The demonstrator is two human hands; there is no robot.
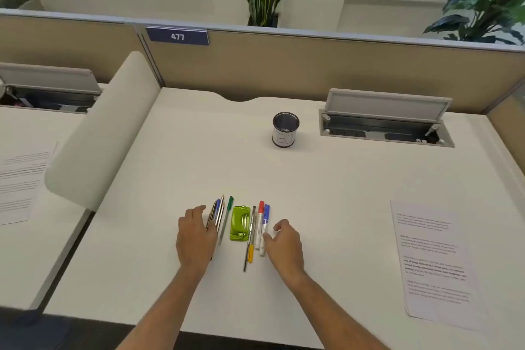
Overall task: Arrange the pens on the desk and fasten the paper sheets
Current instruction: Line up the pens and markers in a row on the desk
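Pens in two clusters on smooth white desk (pixel 199 150), left hand (pixel 196 233) flat, straight fingers on slim pencil-like pens (pixel 218 213), right hand (pixel 284 241) relaxed and empty beside round-barrelled red- and blue-capped markers (pixel 262 224), glossy lime-green stapler (pixel 240 223) between, printed paper sheets (pixel 431 261) far right.

On the desk (pixel 341 179), the stapler (pixel 240 223) lies between left pens (pixel 218 212) and right pens (pixel 260 224); the cup (pixel 285 130) stands farther back, the paper sheets (pixel 434 264) well right.

Blue sign (pixel 177 36) on the partition (pixel 312 65), far beyond the left hand (pixel 196 231), reads "477". White label (pixel 283 138) on the mesh cup (pixel 285 122), beyond the right hand (pixel 284 239): a handwritten "B", then an unclear mark. Paper sheet (pixel 434 264) print is unreadable.
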